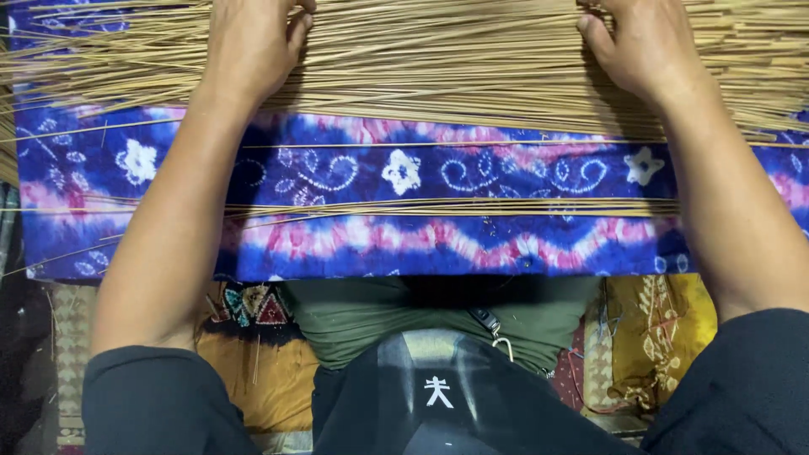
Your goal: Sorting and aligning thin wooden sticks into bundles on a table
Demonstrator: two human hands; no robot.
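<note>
- Nearest to us, our dark sleeves and a green garment [362, 316] sit at the bottom of the view, with patterned orange and yellow fabric [666, 337] spread underneath on either side.
- Just beyond lies a blue and pink tie-dyed cloth [404, 244] with white flower marks. Its near edge runs straight across in front of us, and it seems to serve as a clean working surface for the sticks.
- A thin bunch of sticks [455, 206] lies across the middle of the cloth, apart from the main mass, with a single stray stick [506, 145] further up. The bare cloth between them is the open room we have for sliding material toward us.
- Farther off, the big layer of thin tan sticks [438, 63] covers the far part of the cloth from side to side, running past both edges of the view.
- Our left hand [253, 46] rests flat on this layer, palm down, fingers partly out of view at the top.
- Our right hand [640, 46] presses down likewise, well apart from the left; neither visibly closes around anything, so we judge both spread and flat, perhaps to hold the layer even.
</note>
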